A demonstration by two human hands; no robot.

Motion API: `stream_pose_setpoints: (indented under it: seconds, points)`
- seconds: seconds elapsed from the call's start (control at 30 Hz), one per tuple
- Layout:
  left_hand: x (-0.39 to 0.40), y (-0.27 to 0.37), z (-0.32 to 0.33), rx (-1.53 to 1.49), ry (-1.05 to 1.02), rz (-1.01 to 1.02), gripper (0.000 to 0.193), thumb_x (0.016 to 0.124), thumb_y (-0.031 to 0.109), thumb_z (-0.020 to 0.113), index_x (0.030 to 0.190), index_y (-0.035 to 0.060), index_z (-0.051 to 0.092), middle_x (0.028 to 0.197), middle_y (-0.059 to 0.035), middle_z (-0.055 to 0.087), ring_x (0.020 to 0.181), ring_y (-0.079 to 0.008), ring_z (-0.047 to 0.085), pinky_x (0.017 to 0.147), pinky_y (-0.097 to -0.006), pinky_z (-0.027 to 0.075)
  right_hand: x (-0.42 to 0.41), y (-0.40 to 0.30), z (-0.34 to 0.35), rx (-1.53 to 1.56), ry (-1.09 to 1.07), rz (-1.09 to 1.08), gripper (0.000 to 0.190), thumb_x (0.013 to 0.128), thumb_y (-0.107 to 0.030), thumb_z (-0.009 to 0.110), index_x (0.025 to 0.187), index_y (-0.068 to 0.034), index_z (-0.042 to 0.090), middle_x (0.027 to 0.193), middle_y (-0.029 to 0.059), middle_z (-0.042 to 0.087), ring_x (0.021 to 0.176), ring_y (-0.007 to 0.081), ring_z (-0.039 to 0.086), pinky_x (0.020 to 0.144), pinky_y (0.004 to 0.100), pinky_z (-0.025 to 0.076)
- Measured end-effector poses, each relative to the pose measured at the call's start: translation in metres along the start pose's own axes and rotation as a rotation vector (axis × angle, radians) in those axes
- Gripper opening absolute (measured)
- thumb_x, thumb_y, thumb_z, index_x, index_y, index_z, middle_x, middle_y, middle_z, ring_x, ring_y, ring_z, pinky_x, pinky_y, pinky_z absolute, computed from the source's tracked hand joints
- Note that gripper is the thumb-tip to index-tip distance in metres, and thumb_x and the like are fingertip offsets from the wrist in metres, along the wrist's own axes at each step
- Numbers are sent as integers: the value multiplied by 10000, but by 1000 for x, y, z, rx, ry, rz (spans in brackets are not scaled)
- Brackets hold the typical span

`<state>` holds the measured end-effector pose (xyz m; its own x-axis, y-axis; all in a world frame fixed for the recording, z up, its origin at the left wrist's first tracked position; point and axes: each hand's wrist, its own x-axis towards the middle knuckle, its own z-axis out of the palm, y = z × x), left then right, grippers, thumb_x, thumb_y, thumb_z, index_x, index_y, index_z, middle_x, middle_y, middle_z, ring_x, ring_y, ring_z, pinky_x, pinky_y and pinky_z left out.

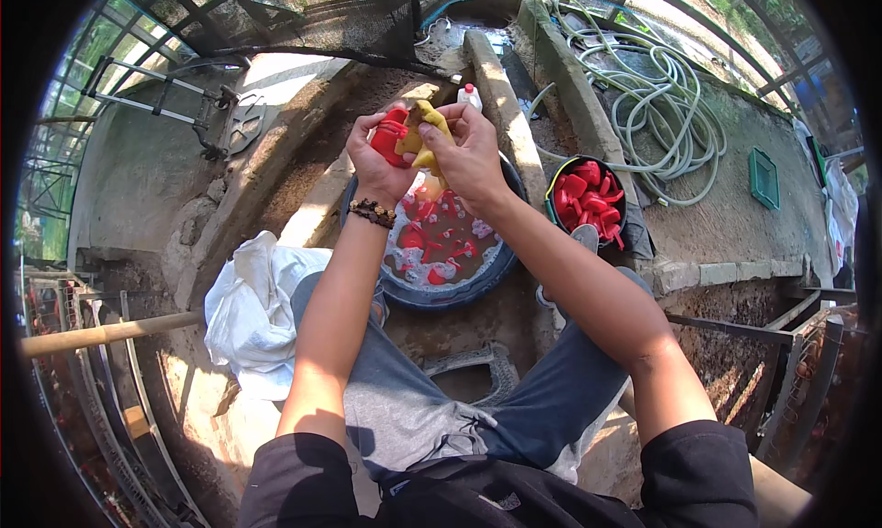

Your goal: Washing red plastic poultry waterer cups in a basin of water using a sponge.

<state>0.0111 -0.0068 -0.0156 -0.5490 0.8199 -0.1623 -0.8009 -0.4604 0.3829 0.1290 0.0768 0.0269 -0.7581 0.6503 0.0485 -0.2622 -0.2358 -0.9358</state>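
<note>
My left hand (382,170) grips a red plastic cup-like piece (390,139), its side turned toward my right hand. A yellow sponge or cloth (428,137) is pinched in my right hand (472,153), against or very close to the red piece. Both hands are above a dark round tub (448,301) between my feet. Brown, sudsy water (441,235) fills it, with several red plastic pieces (413,237) floating or partly sunk there. To the right of the tub, a dark bucket (552,208) with a yellowish rim is heaped with similar red pieces (588,194).
A white bottle with a red cap (470,95) stands behind the tub. Low concrete ridges (506,108) run away from me. A coiled pale hose (661,108) and a green tray (763,178) lie at right. White sacking (255,307) and a bamboo pole (110,333) are at left.
</note>
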Motion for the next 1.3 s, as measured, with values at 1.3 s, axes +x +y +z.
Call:
stream_pose_setpoints:
  seconds: [1.3]
  points:
    - [-5, 28, 10, -232, -281, -66, 341, 818, 288, 561, 982, -10, 544, 978, -143, 561, 1016, -308, 565, 1009, -470, 457, 0, -45, -22, -352, -21, -93, 199, 860, -123, 657, 945, 48, 601, 833, 97, 636, 734, 138, 624, 609, 282, 521]
